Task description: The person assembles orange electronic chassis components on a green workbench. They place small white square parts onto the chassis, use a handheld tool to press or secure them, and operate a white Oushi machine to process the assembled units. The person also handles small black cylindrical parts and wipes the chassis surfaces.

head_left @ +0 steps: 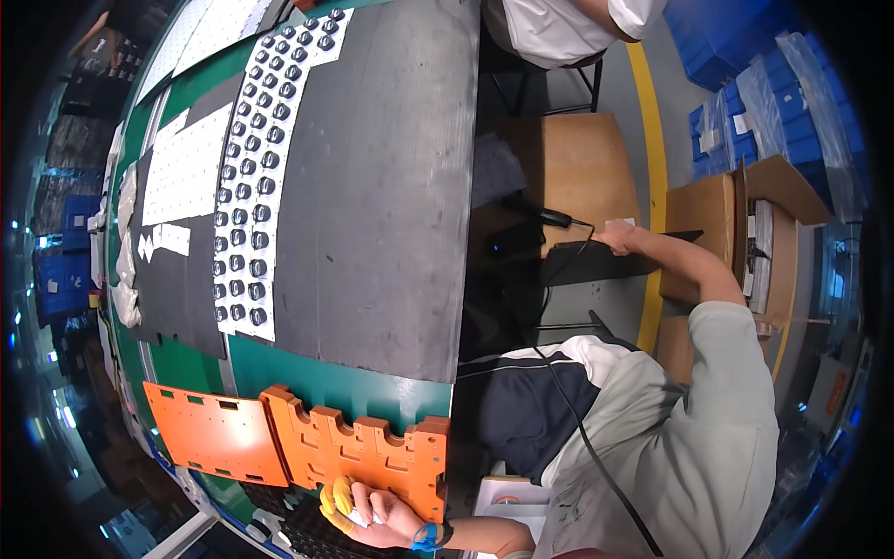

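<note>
My left hand (372, 520), with yellow covers on its fingers and a blue band at the wrist, is curled at the near edge of a notched orange plastic plate (363, 447). Something white shows between its fingers, too small to name. A flatter orange panel (216, 433) adjoins the plate. Off the table, my right hand (616, 237) is closed beside a brown carton (591, 168), a small white piece at its fingers; what it grips is partly hidden. A thin black cable (582, 244) passes close to it.
A dark mat (372, 186) covers much of the table. White strips with several rows of black round parts (250, 186) lie along it, near white perforated sheets (186, 163). An open carton (717, 233) and blue bins (745, 112) stand right. Another person (559, 33) sits beyond.
</note>
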A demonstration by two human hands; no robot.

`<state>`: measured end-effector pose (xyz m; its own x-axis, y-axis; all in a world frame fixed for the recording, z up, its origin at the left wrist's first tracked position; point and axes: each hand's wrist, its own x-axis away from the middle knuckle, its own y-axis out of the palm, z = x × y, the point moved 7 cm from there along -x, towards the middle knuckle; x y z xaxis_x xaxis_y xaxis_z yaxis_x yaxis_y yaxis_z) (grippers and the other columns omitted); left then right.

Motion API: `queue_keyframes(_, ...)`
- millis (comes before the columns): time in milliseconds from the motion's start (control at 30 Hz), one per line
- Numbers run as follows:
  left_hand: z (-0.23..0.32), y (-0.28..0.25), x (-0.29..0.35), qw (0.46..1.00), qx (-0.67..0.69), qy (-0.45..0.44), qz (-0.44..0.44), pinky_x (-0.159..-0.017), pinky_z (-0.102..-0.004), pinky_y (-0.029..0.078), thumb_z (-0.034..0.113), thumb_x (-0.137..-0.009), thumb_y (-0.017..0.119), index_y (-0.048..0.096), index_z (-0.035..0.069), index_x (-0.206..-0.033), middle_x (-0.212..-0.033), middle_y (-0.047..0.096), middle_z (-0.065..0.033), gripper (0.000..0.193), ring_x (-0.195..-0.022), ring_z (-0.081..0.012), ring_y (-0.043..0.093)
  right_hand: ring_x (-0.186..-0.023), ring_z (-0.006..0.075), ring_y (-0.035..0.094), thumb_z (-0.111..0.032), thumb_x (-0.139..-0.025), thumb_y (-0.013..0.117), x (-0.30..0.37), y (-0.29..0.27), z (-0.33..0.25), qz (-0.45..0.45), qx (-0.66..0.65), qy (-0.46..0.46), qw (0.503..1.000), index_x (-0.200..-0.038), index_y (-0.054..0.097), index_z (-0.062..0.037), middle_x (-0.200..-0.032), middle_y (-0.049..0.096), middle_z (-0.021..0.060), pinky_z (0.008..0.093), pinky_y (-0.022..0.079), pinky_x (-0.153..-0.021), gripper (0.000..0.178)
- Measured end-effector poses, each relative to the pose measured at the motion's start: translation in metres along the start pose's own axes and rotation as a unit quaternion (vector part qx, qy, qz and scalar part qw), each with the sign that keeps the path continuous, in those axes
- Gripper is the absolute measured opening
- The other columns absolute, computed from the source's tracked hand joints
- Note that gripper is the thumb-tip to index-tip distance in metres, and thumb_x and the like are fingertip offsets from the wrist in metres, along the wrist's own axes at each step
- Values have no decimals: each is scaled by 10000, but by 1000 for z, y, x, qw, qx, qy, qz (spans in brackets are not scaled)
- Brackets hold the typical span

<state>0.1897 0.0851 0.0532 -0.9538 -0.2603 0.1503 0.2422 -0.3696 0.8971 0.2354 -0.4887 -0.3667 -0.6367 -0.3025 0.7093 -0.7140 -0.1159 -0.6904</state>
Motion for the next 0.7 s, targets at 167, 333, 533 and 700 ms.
queue_keyframes(167,2,-2,0,1000,-4,11,13,-467,-237,321,204,-1027,363,462,23,-1088,-960,456,-64,215,-631,-134,409,-941,357,680,-236,-716,757,4,5,32,1,-2,40,999,-1017,660,-110,-942,708,168,460,538,-807,340)
queue_keyframes(333,2,-3,-1,997,-6,41,59,-416,-243,333,274,-1050,378,471,18,-1044,-891,433,-52,272,-598,-137,404,-945,339,686,-235,-720,753,6,3,35,36,-20,120,992,-998,676,-72,-965,711,159,440,545,-835,332)
queue_keyframes(533,2,0,3,995,6,57,84,-414,-243,328,264,-1047,385,476,28,-1034,-881,431,-47,253,-593,-137,394,-1001,340,667,-189,-729,727,8,5,35,75,-59,202,975,-1007,682,-44,-978,693,181,413,542,-876,317)
queue_keyframes(700,-2,-1,-1,998,3,38,57,-428,-242,334,275,-1048,374,486,37,-1041,-883,437,-51,263,-601,-140,395,-1037,357,641,-151,-744,689,24,-37,1,199,59,317,925,-944,702,-64,-920,676,190,424,535,-851,218)
